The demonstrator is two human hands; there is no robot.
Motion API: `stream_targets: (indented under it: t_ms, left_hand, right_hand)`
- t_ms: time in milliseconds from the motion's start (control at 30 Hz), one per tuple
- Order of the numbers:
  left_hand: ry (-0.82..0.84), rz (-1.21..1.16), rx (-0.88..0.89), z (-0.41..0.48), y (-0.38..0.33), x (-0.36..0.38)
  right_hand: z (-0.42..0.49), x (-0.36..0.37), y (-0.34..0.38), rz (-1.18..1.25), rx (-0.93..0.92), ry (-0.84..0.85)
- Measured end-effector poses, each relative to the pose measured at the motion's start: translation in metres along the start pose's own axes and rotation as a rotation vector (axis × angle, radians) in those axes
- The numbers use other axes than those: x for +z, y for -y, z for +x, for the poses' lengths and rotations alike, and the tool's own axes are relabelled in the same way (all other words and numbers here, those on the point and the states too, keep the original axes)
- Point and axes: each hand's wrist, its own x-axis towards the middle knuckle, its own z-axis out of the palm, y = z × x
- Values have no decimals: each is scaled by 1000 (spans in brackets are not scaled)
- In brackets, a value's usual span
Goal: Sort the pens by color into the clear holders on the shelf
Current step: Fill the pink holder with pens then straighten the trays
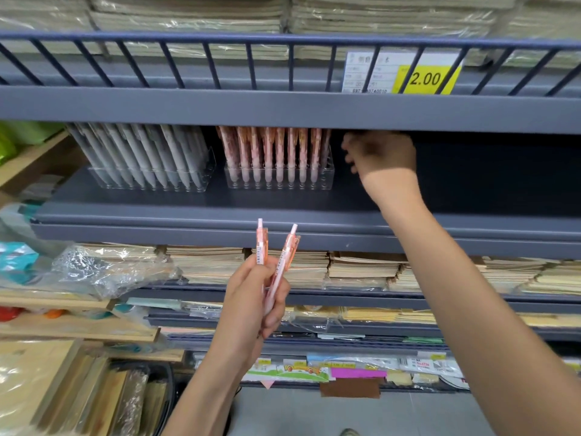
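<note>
Two pink pens in the left hand, right hand up beside the pink holder

The left hand [254,297] is at about 6 o'clock from the middle of the view, below the front lip of the grey shelf [283,212]. Its fingers and thumb are curled round two pink pens [284,262]. The pens stand nearly upright with their clicker ends up, splayed in a narrow V.

The right hand [382,155] is inside the shelf bay, just beside the pink holder [279,182], at its 3 o'clock. It is in shadow and blurred, so I cannot tell how far the fingers are spread or whether they have anything.

The pink holder is a clear tray filled with upright pink pens, tips down in its sockets. The grey holder [147,182] stands at its 9 o'clock with a small gap between them, and its grey pens lean with their tops to the left.

A yellow price tag [424,78] reading 2.00 hangs on the upper rail at 1 o'clock. Stacks of notebooks [361,267] lie on the shelf below, at 6 o'clock from the holders. Crumpled plastic wrap [103,269] lies at 9 o'clock from the left hand
</note>
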Motion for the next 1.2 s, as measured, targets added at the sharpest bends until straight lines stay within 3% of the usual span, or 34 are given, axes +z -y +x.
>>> stream_targets:
  t_ms: [167, 433, 600, 733, 800, 867, 967, 1200]
  left_hand:
    - [25, 9, 24, 7, -3, 6]
    - [116, 85, 8, 14, -10, 22]
    - [100, 322, 161, 21, -14, 21]
    - [-73, 846, 557, 40, -27, 8]
    - [-152, 1073, 728, 54, -35, 3]
    - [-203, 1211, 790, 67, -41, 3]
    - [-263, 1350, 780, 83, -38, 2]
    - [-265, 1271, 845, 87, -33, -1]
  right_hand:
    - [-76, -19, 2, 162, -79, 468]
    - [-101, -17, -3, 323, -18, 503]
    - [-101, -24, -9, 486, -15, 327]
    - [-86, -40, -14, 710, 57, -62]
    - [-75, -46, -15, 705, 18, -257]
    - [-62, -48, -14, 653, -31, -373]
    - [-45, -44, -11, 549, -83, -399]
    - [-15, -18, -8, 208, -147, -233]
